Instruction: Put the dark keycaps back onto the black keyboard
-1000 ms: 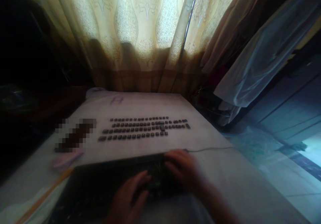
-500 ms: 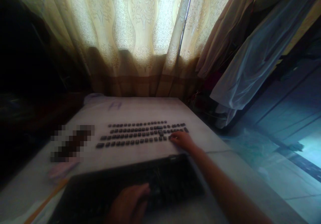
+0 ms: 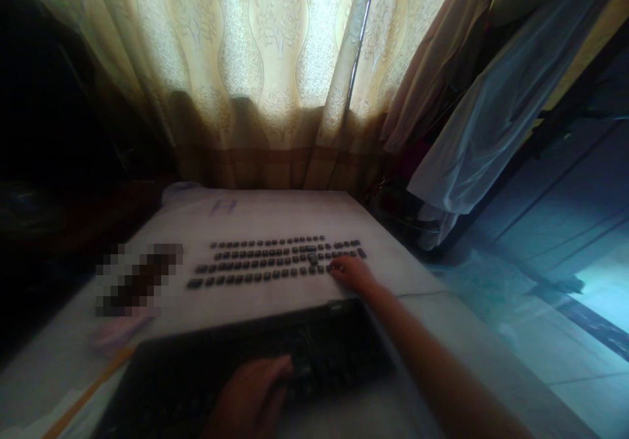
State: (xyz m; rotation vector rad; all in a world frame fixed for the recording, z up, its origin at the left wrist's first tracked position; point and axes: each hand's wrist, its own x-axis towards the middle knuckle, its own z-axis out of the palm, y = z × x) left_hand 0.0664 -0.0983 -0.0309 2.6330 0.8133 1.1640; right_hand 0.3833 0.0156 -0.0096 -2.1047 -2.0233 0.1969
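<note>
Several loose black keycaps (image 3: 248, 277) lie in long rows on the pale tabletop. At the right end of the nearest row is my right hand (image 3: 351, 272), its fingertips pinched down on a small dark keycap that they mostly cover. Closer to me sits a dark keyboard (image 3: 196, 360), slightly turned, its surface dim and blurred. My left hand (image 3: 253, 386) rests over the middle of this keyboard, fingers stretched to the right and nothing visible in them. The undersides of those fingers are hidden.
A pixelated dark item (image 3: 142, 278) and a pink item (image 3: 120, 331) lie on the left of the table (image 3: 275, 213). An orange strip (image 3: 88, 393) is at the lower left. Curtains (image 3: 280, 52) hang behind; clothes (image 3: 472, 144) hang at right.
The view has shifted very slightly. My right hand stays at the end of the nearest keycap row, and my left hand stays over the keyboard.
</note>
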